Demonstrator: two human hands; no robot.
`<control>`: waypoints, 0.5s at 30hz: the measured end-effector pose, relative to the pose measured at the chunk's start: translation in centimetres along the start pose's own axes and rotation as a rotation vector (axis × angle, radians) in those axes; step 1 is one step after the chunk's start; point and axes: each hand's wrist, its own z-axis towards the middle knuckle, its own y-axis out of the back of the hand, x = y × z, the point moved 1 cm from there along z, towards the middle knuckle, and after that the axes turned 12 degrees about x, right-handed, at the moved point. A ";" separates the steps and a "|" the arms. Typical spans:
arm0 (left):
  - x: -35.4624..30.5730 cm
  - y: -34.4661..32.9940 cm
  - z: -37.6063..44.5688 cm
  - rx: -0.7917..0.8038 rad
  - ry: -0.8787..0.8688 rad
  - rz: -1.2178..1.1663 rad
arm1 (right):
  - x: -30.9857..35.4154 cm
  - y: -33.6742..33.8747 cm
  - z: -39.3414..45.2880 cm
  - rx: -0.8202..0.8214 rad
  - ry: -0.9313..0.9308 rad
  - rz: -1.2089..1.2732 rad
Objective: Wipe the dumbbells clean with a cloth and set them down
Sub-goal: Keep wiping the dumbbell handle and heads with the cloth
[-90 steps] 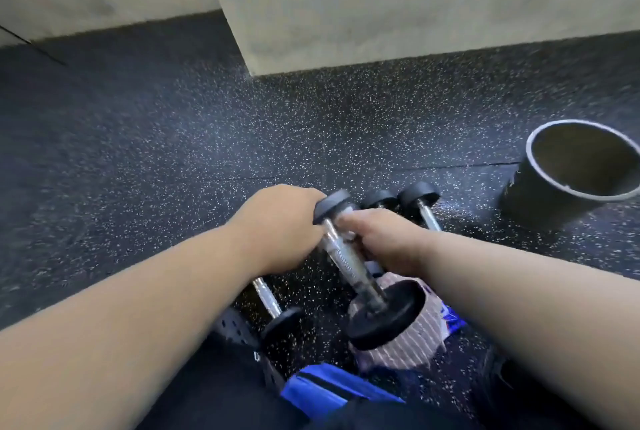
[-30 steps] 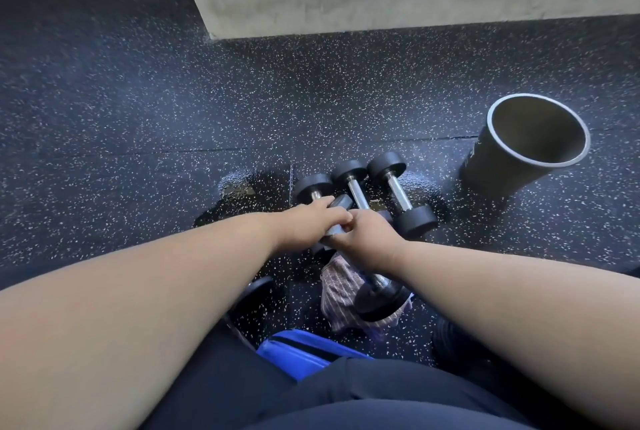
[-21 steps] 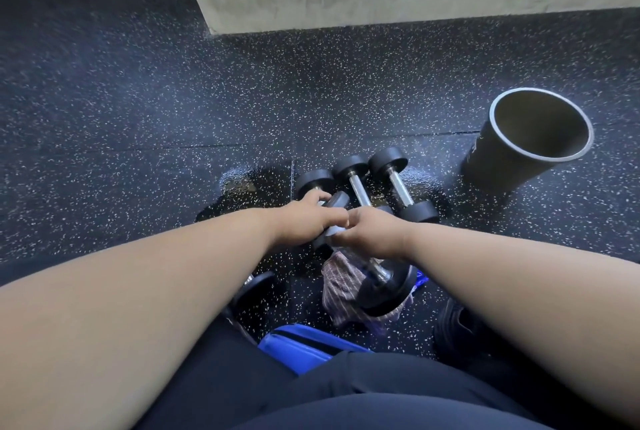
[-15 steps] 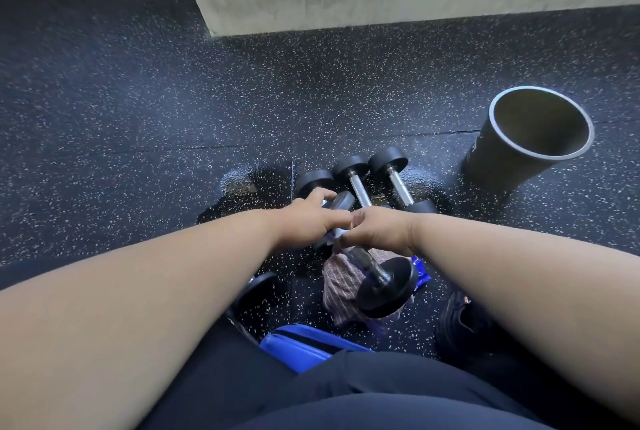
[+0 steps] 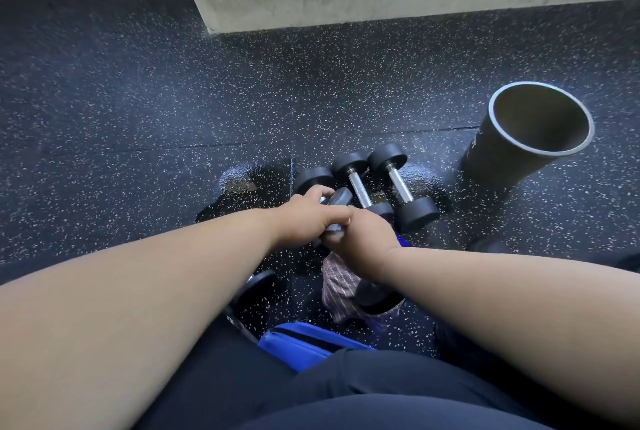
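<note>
Dim, wide-angle edge warp, perhaps slight blur

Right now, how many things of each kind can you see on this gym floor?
Dumbbells: 5, one gripped by the left hand and right hand
Striped cloth: 1
Black open cylinder: 1
Blue bag-like item: 1
Total: 8

Both hands meet over one small dumbbell (image 5: 341, 202), held above the dark speckled floor (image 5: 138, 118). The left hand (image 5: 308, 218) grips its far end, near the upper black head. The right hand (image 5: 367, 242) closes around the handle, and a striped cloth (image 5: 337, 286) hangs below it, beside the lower head. Behind them three more dumbbells (image 5: 398, 183) lie side by side on the floor. A black cylinder (image 5: 509, 156) stands to the right, open at the top.
</note>
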 end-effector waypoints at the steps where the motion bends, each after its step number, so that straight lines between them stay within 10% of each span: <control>1: 0.1 0.1 0.0 0.004 0.003 0.007 | 0.1 0.3 0.0 0.021 0.018 0.014; 7: 0.2 0.3 -0.2 0.014 0.032 0.005 | -0.3 3.0 0.7 0.431 -0.015 0.578; 15: 0.1 0.1 -0.1 0.014 0.002 0.023 | -0.6 2.9 1.1 0.405 -0.049 0.643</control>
